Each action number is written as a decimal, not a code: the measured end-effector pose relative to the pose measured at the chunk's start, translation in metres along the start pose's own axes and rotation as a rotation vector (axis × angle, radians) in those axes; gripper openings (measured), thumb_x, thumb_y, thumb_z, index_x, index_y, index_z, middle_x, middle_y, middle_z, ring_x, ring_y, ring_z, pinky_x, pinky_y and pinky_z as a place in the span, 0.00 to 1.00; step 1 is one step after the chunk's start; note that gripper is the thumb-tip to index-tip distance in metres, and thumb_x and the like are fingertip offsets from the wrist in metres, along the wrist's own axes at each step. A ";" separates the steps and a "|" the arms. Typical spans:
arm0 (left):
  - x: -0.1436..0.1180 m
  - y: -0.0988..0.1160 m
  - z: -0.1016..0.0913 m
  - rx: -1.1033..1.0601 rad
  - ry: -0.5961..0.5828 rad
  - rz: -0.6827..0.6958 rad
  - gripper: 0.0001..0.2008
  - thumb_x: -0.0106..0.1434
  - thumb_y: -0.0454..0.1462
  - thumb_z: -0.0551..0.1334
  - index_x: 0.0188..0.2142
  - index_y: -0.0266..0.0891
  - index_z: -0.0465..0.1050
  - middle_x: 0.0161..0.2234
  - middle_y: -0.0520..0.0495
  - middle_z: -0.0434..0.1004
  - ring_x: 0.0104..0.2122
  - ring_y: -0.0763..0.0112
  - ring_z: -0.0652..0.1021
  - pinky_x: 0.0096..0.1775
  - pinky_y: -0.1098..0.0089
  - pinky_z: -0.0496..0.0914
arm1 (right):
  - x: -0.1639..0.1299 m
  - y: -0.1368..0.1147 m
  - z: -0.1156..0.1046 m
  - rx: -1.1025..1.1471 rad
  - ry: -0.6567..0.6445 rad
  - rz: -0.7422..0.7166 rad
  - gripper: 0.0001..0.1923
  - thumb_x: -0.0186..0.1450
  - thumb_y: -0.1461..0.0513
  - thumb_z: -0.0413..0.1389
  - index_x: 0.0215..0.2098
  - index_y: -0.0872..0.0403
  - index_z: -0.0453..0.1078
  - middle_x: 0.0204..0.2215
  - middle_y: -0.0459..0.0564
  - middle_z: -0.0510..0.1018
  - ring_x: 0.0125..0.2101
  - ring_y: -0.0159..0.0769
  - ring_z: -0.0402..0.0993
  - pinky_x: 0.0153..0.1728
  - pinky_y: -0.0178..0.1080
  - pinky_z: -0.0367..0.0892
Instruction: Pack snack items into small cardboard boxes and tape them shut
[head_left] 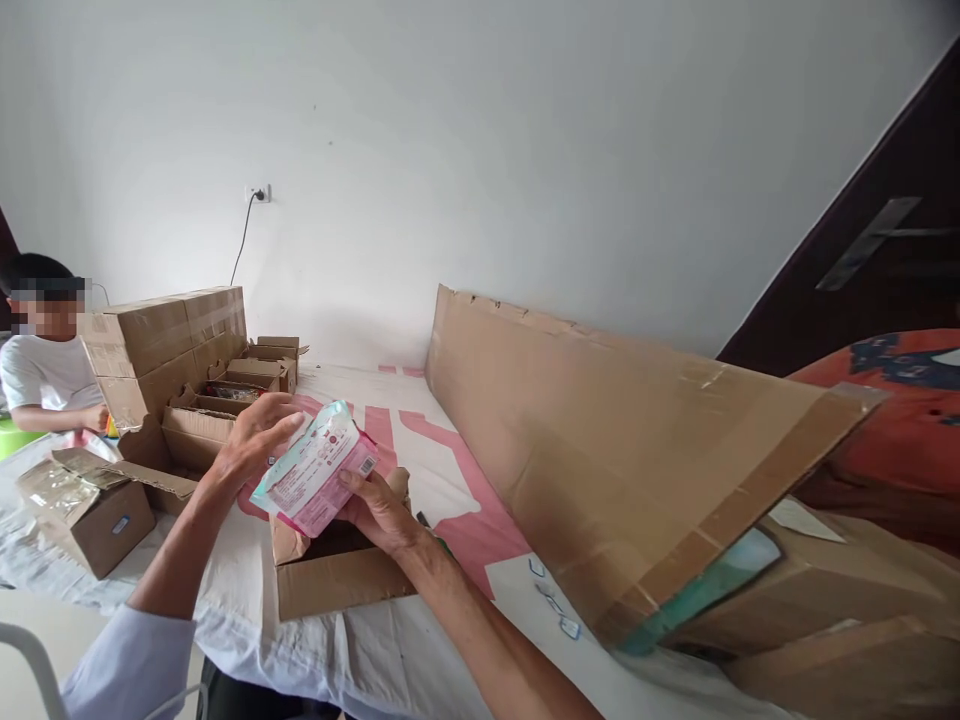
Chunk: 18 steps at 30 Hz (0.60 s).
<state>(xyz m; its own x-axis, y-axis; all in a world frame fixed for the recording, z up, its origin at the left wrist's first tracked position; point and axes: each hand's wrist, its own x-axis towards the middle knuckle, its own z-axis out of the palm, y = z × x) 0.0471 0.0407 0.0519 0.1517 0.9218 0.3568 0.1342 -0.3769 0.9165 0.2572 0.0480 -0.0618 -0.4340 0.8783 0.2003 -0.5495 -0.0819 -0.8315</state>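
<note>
Nearest the camera: pale blue sleeve (131, 665) of the person's left arm, at the lower left edge, well below the small open brown cardboard box (337, 570), which serves as landmark

Right forearm: bare, running from the bottom edge up to the landmark box

Left hand (251, 440): above and left of the box, fingers spread and curled over the upper left end of the flat pink, white and mint plastic packet (315, 470), gripping it

Right hand (379, 510): directly over the box mouth, thumb on the packet's printed face, fingers beneath, gripping its lower right end

Packet: held in the air by both hands, tilted, just above the box's open top; barcode label near its right corner

White cloth with pink bands (420, 440): spread under the box and beyond it

Large flat brown cardboard sheet with tape strips (600, 420): right of the box, leaning at a slant over further cartons

Open brown carton with silvery lining (86, 505): well left of the box

Stack of closed brown cartons (165, 340): behind and left of the box, with low open cartons (240, 385) at its foot

Person in a white shirt (45, 375): far left of the box, beside the stack

White wall socket with black cable (259, 195): on the wall, high behind the box
</note>
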 end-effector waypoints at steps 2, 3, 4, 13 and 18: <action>-0.016 -0.011 -0.008 -0.039 0.072 -0.031 0.30 0.58 0.55 0.76 0.54 0.44 0.81 0.55 0.38 0.85 0.56 0.44 0.82 0.51 0.56 0.77 | -0.002 -0.003 -0.004 0.016 0.014 -0.017 0.34 0.58 0.47 0.76 0.58 0.44 0.74 0.46 0.51 0.87 0.54 0.56 0.82 0.48 0.62 0.83; -0.024 -0.018 -0.012 -0.065 0.089 -0.058 0.31 0.56 0.54 0.78 0.54 0.44 0.82 0.55 0.37 0.86 0.56 0.42 0.82 0.50 0.55 0.77 | -0.002 -0.005 -0.006 0.013 0.022 -0.030 0.33 0.58 0.46 0.75 0.57 0.44 0.74 0.46 0.51 0.87 0.54 0.56 0.82 0.48 0.61 0.83; -0.033 -0.025 -0.013 -0.097 0.090 -0.086 0.31 0.52 0.52 0.81 0.53 0.43 0.83 0.54 0.36 0.86 0.56 0.40 0.82 0.49 0.55 0.78 | -0.003 -0.007 -0.007 0.007 0.030 -0.042 0.33 0.58 0.46 0.75 0.57 0.44 0.75 0.45 0.51 0.87 0.53 0.56 0.82 0.48 0.61 0.83; -0.065 -0.067 0.016 -0.236 0.057 -0.108 0.40 0.45 0.38 0.85 0.58 0.41 0.80 0.48 0.41 0.87 0.49 0.47 0.84 0.49 0.60 0.78 | -0.006 -0.008 -0.005 -0.064 0.052 -0.067 0.28 0.59 0.45 0.74 0.53 0.45 0.76 0.45 0.50 0.86 0.54 0.55 0.81 0.49 0.57 0.82; -0.061 -0.075 0.025 -0.250 0.093 -0.165 0.36 0.46 0.42 0.84 0.54 0.40 0.80 0.46 0.42 0.87 0.47 0.50 0.84 0.48 0.60 0.77 | -0.007 -0.013 -0.011 -0.198 0.097 -0.091 0.31 0.58 0.49 0.76 0.56 0.44 0.77 0.48 0.51 0.86 0.56 0.55 0.79 0.54 0.57 0.77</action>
<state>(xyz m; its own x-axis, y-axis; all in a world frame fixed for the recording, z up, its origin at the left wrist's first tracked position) 0.0520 0.0107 -0.0436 0.0560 0.9773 0.2045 -0.0977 -0.1984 0.9752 0.2752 0.0484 -0.0583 -0.3133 0.9197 0.2368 -0.4284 0.0857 -0.8995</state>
